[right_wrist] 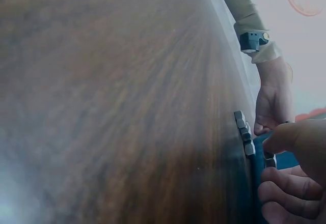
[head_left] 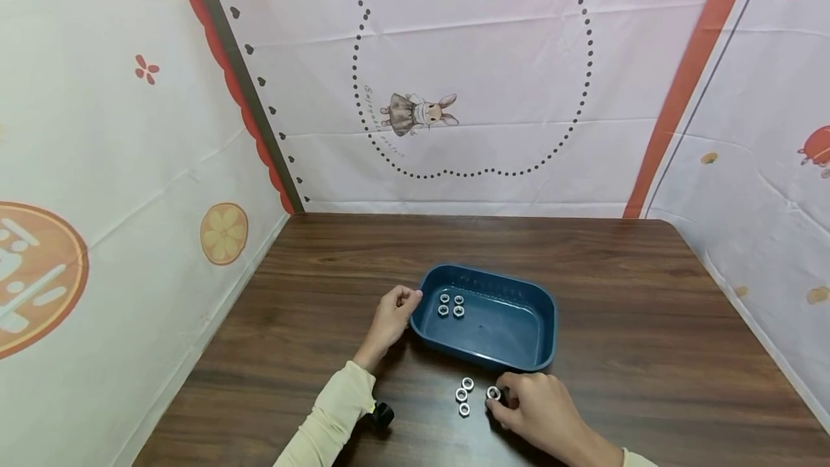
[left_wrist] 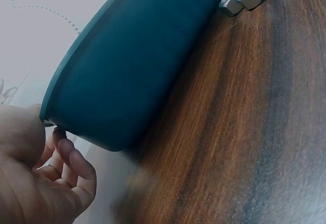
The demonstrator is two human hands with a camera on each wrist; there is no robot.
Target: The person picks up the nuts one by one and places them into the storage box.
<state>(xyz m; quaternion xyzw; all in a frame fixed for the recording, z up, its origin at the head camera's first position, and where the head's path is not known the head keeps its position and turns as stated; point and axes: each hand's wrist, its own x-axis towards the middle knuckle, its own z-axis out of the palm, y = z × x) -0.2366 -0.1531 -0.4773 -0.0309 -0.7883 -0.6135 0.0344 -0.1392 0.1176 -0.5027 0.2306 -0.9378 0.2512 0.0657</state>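
A blue plastic tray (head_left: pixel 483 360) stands on the table, with several metal hex nuts (head_left: pixel 459 311) grouped inside at its left end. My left hand (head_left: pixel 391 319) pinches the tray's left rim; in the left wrist view, the hand's (left_wrist: pixel 46 168) thumb and curled fingers meet at that rim. In front of the tray, my right hand (head_left: pixel 541 409) holds one nut (head_left: pixel 493 393) between thumb and fingers. The fingers partly cover this nut (right_wrist: pixel 269 160) in the right wrist view. Left of it, three loose nuts (head_left: pixel 462 395) lie in a short, uneven row on the table.
The dark wood-grain table (head_left: pixel 311 294) reaches back to a printed white cloth wall (head_left: pixel 480 56), with more cloth at both sides. A black device (head_left: pixel 382 415) sits at my left wrist, just above the table.
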